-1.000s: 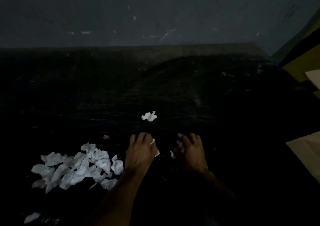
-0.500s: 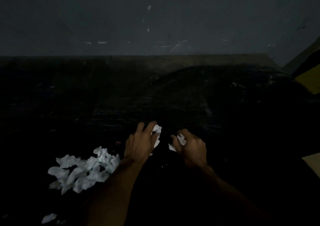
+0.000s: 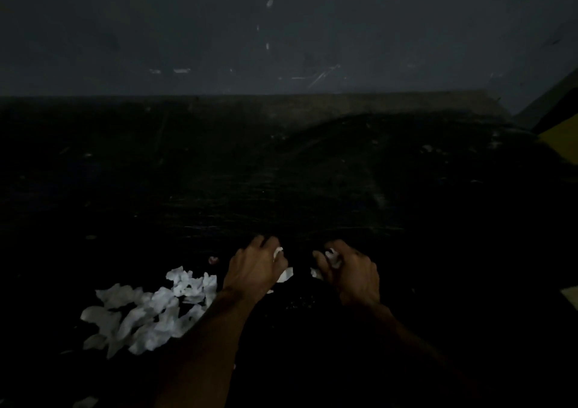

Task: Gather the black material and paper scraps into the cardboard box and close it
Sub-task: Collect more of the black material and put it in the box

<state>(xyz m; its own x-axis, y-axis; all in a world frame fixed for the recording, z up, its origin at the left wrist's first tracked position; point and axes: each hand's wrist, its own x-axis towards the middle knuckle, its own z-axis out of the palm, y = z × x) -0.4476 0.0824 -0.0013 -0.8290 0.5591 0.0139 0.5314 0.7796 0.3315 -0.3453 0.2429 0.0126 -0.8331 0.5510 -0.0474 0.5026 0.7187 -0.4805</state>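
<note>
The scene is very dark. Black material covers the floor in front of me. My left hand is curled on white paper scraps low in the middle of the view. Close to its right, my right hand is curled on more white scraps. A few loose scraps lie between the two hands. A heap of white paper scraps lies on the black material to the left of my left forearm. A pale corner at the right edge may be the cardboard box.
A grey wall rises behind the floor. A yellow and black object stands at the right edge. One small pinkish scrap lies just beyond the heap, and a single white scrap lies at the bottom left.
My left hand reached forward to the lone scrap ahead and closed on it. Both hands curled from flat into fists on scraps. The view shifted, so the cardboard on the right slid nearly out of frame.
</note>
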